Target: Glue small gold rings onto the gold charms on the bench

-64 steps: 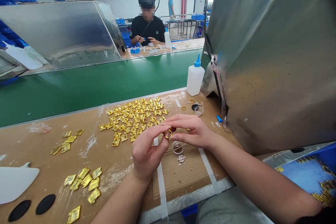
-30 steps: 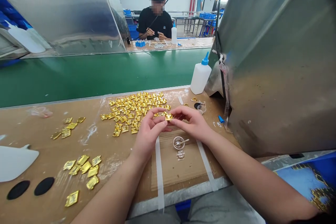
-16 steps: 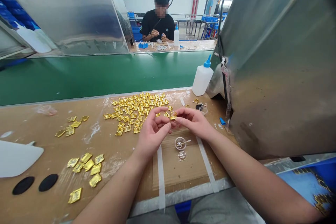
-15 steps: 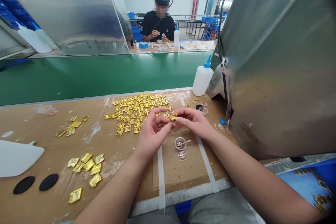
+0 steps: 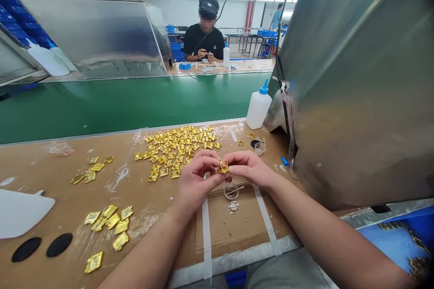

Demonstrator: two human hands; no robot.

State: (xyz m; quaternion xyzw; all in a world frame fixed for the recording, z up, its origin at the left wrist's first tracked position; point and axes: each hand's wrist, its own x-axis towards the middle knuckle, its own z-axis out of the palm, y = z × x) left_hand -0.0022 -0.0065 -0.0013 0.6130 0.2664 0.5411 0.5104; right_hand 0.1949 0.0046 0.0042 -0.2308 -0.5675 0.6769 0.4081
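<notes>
Between my two hands is a gold ring (image 5: 223, 166) with its loop facing up, above a small clear cup. My left hand (image 5: 200, 176) pinches its left side with thumb and fingers. On the right side, the thumb and fingertips of my right hand (image 5: 249, 167) are closed on the same ring. Just below them, the clear cup (image 5: 231, 191) has a cotton swab (image 5: 236, 191) lying across it. A small clear round piece (image 5: 233, 207) lies in front of the cup. Behind my left hand spreads a heap of small gold pieces (image 5: 183, 140).
A white bottle (image 5: 258, 110) with a blue tip stands at the back right, beside a large metal housing (image 5: 356, 99). Flat gold pieces (image 5: 113, 221) and black ovals (image 5: 59, 244) lie left. Beyond the green belt (image 5: 135, 104), a person (image 5: 205, 38) sits working.
My left hand's thumb and fingers have come in onto the ring, which my right hand was holding. The ring is slightly lower and its loop now shows upright. The view has tilted up slightly.
</notes>
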